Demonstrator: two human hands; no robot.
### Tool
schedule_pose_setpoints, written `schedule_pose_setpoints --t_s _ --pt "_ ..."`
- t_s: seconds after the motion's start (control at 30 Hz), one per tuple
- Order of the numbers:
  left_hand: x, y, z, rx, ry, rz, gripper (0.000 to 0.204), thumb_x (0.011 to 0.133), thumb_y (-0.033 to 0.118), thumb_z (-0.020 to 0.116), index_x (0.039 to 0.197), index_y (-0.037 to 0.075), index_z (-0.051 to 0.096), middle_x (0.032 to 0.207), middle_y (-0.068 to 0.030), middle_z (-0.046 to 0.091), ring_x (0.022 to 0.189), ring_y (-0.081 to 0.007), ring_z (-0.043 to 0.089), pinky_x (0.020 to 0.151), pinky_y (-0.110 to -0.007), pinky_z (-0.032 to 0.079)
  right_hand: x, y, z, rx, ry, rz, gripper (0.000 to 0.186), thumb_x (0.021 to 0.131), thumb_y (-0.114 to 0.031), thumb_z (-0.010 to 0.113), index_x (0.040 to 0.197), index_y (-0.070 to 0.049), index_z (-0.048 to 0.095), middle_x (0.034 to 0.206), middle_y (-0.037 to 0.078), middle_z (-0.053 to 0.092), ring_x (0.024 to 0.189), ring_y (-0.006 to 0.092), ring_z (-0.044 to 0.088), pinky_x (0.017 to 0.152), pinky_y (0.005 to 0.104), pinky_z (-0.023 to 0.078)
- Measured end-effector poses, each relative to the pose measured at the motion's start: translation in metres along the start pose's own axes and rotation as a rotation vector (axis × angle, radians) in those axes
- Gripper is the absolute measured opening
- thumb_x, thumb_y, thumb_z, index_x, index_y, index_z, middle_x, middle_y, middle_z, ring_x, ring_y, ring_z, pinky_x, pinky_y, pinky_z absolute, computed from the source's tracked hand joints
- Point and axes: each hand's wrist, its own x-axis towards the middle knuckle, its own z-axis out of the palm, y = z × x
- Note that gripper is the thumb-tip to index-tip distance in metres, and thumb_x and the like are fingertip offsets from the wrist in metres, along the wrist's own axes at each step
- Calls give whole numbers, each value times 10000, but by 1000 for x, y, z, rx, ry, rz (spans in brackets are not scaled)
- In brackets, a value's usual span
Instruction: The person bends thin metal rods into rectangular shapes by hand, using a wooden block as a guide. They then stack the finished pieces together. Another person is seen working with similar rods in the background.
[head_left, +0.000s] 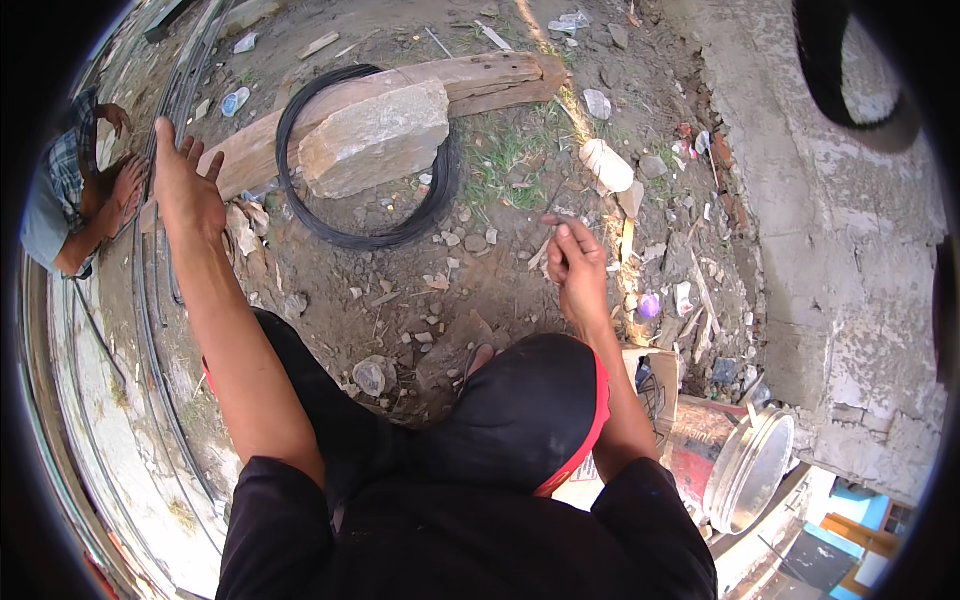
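Left hand (192, 195) raised, fingers spread, holding nothing; nearest it, the end of a timber beam (500, 80). Right hand (578, 262) over bare soil, fingers curled toward the thumb (anything pinched there is too small to tell). Between and beyond the hands: coil of black wire (425, 222) encircling a rough pale stone block (375, 140), which sits against the beam. White plastic container (606, 166) lies beyond the right hand. Bucket (750, 470) tipped on its side by the right elbow. Far left, a barefoot co-worker (65, 205) beside long metal rods (152, 290).
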Motion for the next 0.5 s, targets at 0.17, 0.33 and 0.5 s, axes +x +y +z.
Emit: schedule_pose_setpoints --t_s 0.17,0.33,0.5 --pt "-14 24 -18 -51 -209 15 781 1037 503 501 1537 -52 275 1500 -273 427 1431 -338 395 1157 -480 365 89 47 -76 -27 360 -37 262 1056 -203 531 1229 -40 641 729 -5 529 542 68 423 463 229 331" --pt "-26 32 -16 -48 -250 47 722 1045 500 483 1494 -54 370 1450 -254 498 1395 -326 445 1134 -462 391 118 136 -151 -1516 1013 75 356 976 -271 630 1229 -22 642 1092 161 644 989 290 637 798 426 529" --pt "-19 49 -66 -16 -185 164 675 1054 467 480 1472 -54 386 1435 -254 512 1372 -331 473 1126 -467 402 108 112 -14 -1416 388 -416 401 898 -235 690 1255 -58 642 1238 190 615 1158 393 571 957 490 483"
